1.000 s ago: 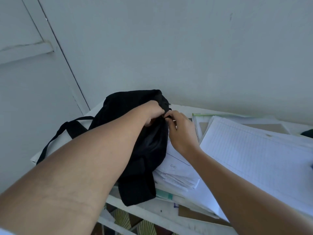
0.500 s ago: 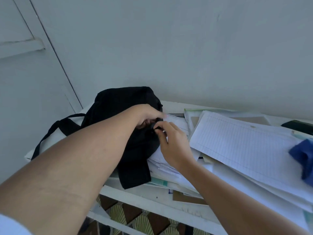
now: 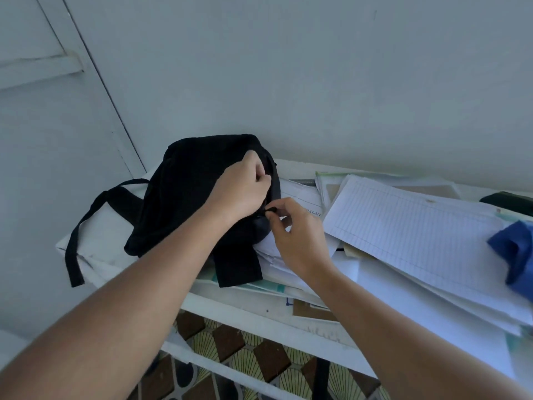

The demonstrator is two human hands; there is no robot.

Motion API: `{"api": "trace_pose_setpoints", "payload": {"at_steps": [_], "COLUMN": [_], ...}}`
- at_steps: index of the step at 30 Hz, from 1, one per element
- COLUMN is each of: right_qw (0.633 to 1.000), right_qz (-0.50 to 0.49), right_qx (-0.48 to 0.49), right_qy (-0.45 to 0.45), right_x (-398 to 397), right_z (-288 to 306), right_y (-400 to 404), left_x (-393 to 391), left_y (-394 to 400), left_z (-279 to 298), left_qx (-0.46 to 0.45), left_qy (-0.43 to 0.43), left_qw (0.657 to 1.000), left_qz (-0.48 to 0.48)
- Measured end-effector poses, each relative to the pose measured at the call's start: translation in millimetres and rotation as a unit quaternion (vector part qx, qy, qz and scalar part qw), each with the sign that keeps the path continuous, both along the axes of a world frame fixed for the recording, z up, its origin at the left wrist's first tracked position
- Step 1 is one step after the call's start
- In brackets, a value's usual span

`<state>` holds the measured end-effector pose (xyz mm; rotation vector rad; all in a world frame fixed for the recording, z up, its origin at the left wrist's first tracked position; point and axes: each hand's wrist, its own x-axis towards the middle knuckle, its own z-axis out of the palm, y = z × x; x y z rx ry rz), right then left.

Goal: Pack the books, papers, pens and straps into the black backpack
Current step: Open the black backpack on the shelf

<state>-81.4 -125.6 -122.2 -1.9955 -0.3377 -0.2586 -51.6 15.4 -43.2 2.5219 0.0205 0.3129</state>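
Note:
The black backpack (image 3: 187, 186) lies on the left end of a white table (image 3: 259, 310), one strap (image 3: 83, 226) trailing off the left edge. My left hand (image 3: 245, 189) grips the fabric near the backpack's right side. Just below it, my right hand (image 3: 297, 229) pinches a small black zipper pull (image 3: 269, 210). To the right a pile of papers (image 3: 418, 235) and lined sheets spreads over the table, partly under the backpack. A blue strap or cloth (image 3: 516, 252) lies on the papers at the far right.
A dark object (image 3: 510, 199) sits at the back right against the pale wall. A door (image 3: 43, 140) stands to the left. Patterned floor tiles (image 3: 230, 350) show under the table's front rail.
My right hand has slid a little lower along the backpack's side with the zipper pull. My left hand stays gripping the fabric above it. The camera view has shifted.

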Motion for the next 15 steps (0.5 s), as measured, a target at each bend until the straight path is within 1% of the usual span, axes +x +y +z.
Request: {"api": "trace_pose_setpoints", "payload": {"at_steps": [3, 5, 7, 10, 11, 13, 15], "right_qw": [0.999, 0.999, 0.999, 0.998, 0.997, 0.993, 0.99], "right_qz": [0.004, 0.011, 0.035, 0.066, 0.077, 0.094, 0.101], "right_qx": [0.026, 0.024, 0.02, -0.015, -0.033, -0.076, -0.094], "right_qy": [0.021, 0.018, 0.012, 0.0, -0.001, -0.001, 0.001], "right_x": [0, 0, 1, -1, -2, -1, 1], "right_z": [4, 6, 8, 13, 14, 16, 17], "right_y": [-1, 2, 4, 5, 3, 1, 0], "left_x": [-58, -71, -70, -62, -61, -60, -59], "left_y": [9, 13, 15, 16, 16, 13, 10], "left_z": [-9, -26, -44, -59, -62, -66, -68], "left_qx": [0.097, 0.12, 0.102, 0.034, 0.033, 0.067, 0.074], "left_qy": [-0.023, -0.021, -0.025, -0.078, -0.084, -0.082, -0.076], "left_qw": [0.995, 0.992, 0.994, 0.996, 0.996, 0.994, 0.994], "left_qz": [0.005, 0.009, 0.006, 0.023, 0.027, 0.03, 0.023]}}
